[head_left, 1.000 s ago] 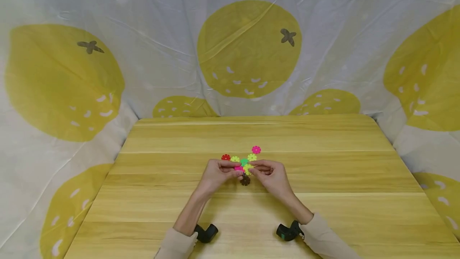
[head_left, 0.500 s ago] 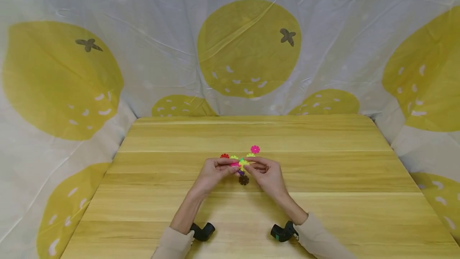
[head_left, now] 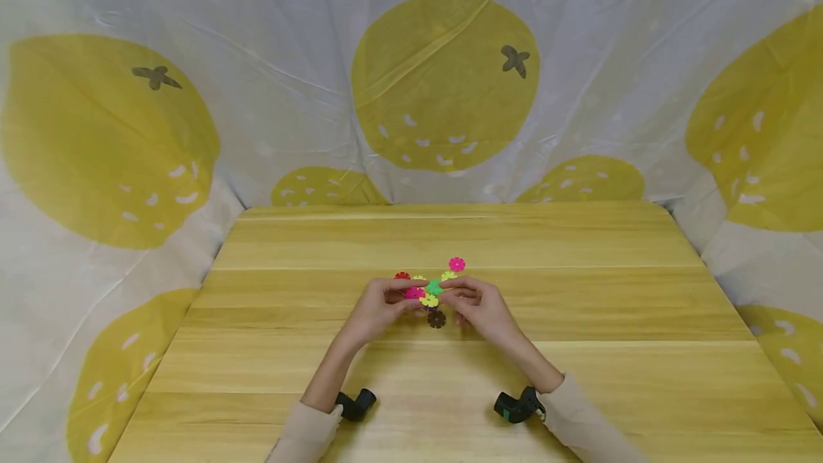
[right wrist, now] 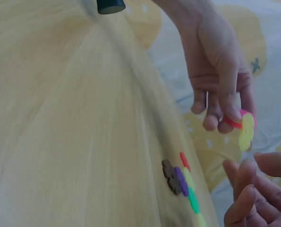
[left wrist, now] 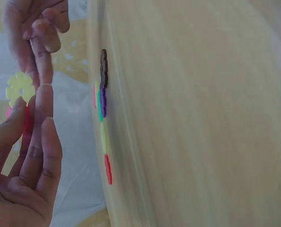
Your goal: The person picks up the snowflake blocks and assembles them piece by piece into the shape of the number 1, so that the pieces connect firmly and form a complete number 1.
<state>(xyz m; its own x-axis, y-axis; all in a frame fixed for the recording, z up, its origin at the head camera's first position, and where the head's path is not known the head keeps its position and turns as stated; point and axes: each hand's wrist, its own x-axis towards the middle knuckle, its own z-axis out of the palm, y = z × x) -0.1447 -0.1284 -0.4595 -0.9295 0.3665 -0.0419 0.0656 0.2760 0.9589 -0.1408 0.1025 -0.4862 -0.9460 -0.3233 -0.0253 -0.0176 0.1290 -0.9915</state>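
Observation:
My left hand (head_left: pixel 379 313) pinches a pink snowflake disc (head_left: pixel 414 293) between thumb and fingers. A yellow snowflake disc (head_left: pixel 429 301) is joined to its edge, turned at an angle to it, as the right wrist view shows. Just to the right is my right hand (head_left: pixel 482 307), its fingers loosely bent with nothing between them; a small gap parts its fingertips from the yellow disc. Beneath the hands lies a joined chain of discs: brown (right wrist: pixel 171 177), purple (right wrist: pixel 182 181), green (head_left: pixel 434 287), yellow-green (head_left: pixel 449 276), pink (head_left: pixel 457 264) and red (head_left: pixel 402 276).
The wooden table (head_left: pixel 579 256) spreads out around the hands. A cloth with yellow fruit prints (head_left: pixel 444 84) hangs behind and at the sides. A black device (head_left: pixel 356 404) sits at the left wrist, and another black device (head_left: pixel 514 406) at the right wrist.
Earlier both hands held the yellow disc at the pink one. Now the right fingers have let go and moved slightly right, while the left hand keeps both discs and the yellow one has tilted.

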